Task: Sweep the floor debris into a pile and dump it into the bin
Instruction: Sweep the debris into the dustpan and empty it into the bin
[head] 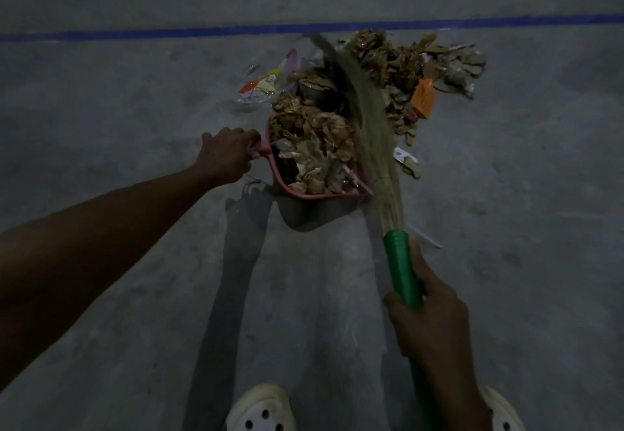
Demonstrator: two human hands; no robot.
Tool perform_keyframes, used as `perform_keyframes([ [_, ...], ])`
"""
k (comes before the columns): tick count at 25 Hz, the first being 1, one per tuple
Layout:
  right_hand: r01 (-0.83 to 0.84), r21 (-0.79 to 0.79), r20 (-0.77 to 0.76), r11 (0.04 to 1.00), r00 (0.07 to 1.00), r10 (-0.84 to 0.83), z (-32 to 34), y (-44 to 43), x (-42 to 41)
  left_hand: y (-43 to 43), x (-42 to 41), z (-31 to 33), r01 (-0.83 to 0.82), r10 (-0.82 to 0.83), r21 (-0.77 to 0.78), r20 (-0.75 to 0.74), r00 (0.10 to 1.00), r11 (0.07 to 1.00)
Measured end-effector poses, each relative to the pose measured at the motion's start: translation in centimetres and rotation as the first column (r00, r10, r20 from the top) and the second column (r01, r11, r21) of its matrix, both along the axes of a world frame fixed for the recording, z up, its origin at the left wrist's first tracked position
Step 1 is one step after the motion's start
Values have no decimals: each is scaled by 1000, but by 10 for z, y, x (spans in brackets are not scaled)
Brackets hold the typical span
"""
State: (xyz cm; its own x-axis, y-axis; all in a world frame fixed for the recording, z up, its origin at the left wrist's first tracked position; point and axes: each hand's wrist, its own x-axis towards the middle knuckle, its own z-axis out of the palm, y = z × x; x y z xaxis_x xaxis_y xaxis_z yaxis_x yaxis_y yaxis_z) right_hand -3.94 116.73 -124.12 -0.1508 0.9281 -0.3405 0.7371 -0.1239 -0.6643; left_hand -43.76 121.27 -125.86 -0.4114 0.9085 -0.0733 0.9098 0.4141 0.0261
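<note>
Looking down through the head cam, my left hand [229, 155] is curled tight round the stubby handle of a pink plastic dustpan [314, 197]. The pan is heaped with debris [317, 147]: dry, crinkly brown leaves and pale papery scraps, piled above the rim. It throws a dark shadow on the floor [135, 93] toward me.

My right hand [429, 315] grips the smooth green plastic handle of a broom [401, 268], fingers wrapped round it and thumb lying along the shaft. Its long, soft, straw-coloured bristles [366, 116] fan out past the pan's right edge and lie across the pile, a bit blurred at the tips.

The rest of the pile [405, 69] sits just beyond the pan, touching its open mouth: more curled leaves, flat cardboard bits and a small orange packet [422, 97]. A crumpled clear wrapper [260, 87] with coloured print lies just left of it. The floor is dull, mottled grey concrete with a blue painted line [202, 32] running across behind the pile. The toes of my white clogs [260, 410], with round holes in them, poke in at the bottom.
</note>
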Motion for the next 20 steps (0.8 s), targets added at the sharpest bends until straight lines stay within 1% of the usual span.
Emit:
perform_keyframes([
  [2,35,-10,23,999,999,-35,0,6,9,-2,0,-1,-4,4,-15,0,1000,1000],
  [4,37,-22,19,999,999,-37,0,4,8,-4,2,-3,-5,5,-8,-2,1000,1000],
  [5,16,-35,19,999,1000,-16,-2,0,3,-4,3,-4,-8,8,1,-5,1000,1000],
  [8,-115,-108,11,988,993,117,-9,-22,-24,-4,4,-5,-16,16,9,0,1000,1000],
  [10,-137,-148,-29,979,991,134,-11,-35,-38,-5,3,-8,-27,26,33,34,999,999],
  [12,-137,-154,-40,979,990,132,-10,-39,-40,-8,0,-10,-60,54,66,87,995,996],
  [14,-114,-110,-39,987,993,111,-3,-37,-34,-12,0,-13,-104,89,118,126,988,988],
  [16,-87,-42,-66,995,994,84,7,-31,-29,-13,3,-13,-142,109,211,162,981,967],
  [18,-98,7,-76,995,992,98,16,-24,-29,-7,6,-7,-179,125,322,180,976,930],
  [20,-112,28,-62,993,992,113,24,-19,-34,4,8,2,-186,124,400,175,977,897],
])
